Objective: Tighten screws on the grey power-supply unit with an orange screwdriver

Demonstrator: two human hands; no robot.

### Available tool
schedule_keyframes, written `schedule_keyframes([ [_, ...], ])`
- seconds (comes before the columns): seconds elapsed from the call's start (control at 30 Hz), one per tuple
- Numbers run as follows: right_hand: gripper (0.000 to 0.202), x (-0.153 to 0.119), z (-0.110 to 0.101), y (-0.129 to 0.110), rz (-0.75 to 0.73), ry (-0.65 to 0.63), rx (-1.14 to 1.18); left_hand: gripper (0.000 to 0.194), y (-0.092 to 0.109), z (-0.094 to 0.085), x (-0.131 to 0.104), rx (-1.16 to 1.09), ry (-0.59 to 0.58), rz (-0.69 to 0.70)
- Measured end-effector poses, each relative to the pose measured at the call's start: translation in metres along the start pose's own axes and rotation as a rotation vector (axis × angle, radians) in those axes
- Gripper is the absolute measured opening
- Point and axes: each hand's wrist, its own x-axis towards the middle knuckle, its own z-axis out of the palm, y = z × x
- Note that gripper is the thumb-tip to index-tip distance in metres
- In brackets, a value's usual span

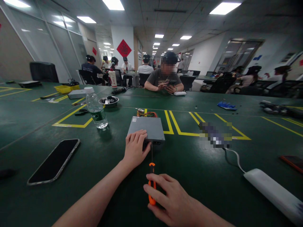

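Observation:
A grey metal computer power supply (150, 127) lies flat on the green table, with a bundle of coloured cables (148, 114) behind it. My left hand (136, 146) rests on its near left corner, fingers on the top face and thumb at the front side. In my right hand (167, 195) is an orange and black screwdriver (151, 192), its handle between thumb and fingers. The shaft points away from me, and its tip reaches the front face of the power supply near my left thumb. Whether the tip sits in a screw is too small to tell.
To the left are a phone (55, 162), a water bottle (96, 110) and a metal bowl (110, 101) of small dark parts. On the right lies a white power bank-like block (272, 194) with a cable. Across the table sits a person (163, 78) holding a phone.

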Motion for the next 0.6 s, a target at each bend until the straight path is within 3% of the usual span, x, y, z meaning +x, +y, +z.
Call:
schedule_keyframes([
  [0.07,0.027,0.0005,-0.0003,-0.0005,-0.021,-0.003,-0.031,0.022,0.0,-0.0001,-0.0001,-0.002,-0.003,-0.005],
  [0.27,0.024,-0.0021,0.0042,0.0009,-0.037,0.188,-0.043,0.022,0.0,0.0001,0.0,-0.01,-0.002,-0.006],
  [0.47,0.028,0.0007,-0.0042,-0.0014,-0.012,0.066,-0.031,0.022,0.0002,-0.0001,0.0004,-0.014,-0.002,-0.008],
  [0.6,0.024,0.0014,-0.002,0.0003,-0.042,0.132,-0.068,0.022,-0.0001,-0.0005,0.0006,-0.015,0.004,-0.003],
])
